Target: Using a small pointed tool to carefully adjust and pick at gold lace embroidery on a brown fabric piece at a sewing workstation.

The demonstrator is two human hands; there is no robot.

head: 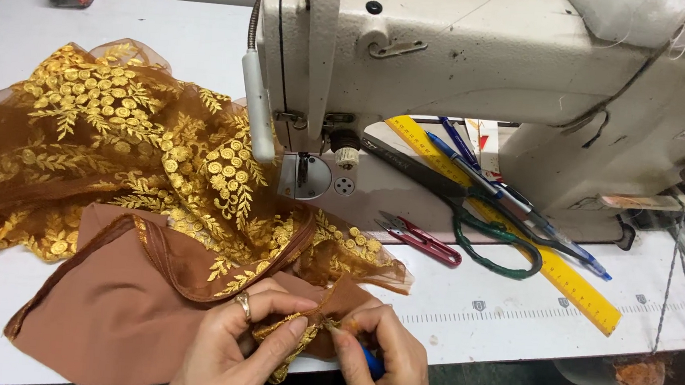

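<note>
Both hands (311, 351) close together, fingers (294, 326) pinched

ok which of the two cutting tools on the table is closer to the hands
The small red thread snips, lying just right of the gold-embroidered fabric. The big green-handled scissors sit farther back, across the yellow ruler.

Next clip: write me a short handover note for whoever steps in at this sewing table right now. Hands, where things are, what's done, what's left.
Left hand: pinching the edge of the brown sheer fabric with gold embroidery at the table's front.
Right hand: gripping a small blue-handled tool, its tip at the same edge.
Plain brown cloth lies under the edge; the rest is heaped left of the cream sewing machine.
Red thread snips, green-handled scissors and yellow ruler lie unused to the right.
Done and left: cannot tell from this view.
</note>
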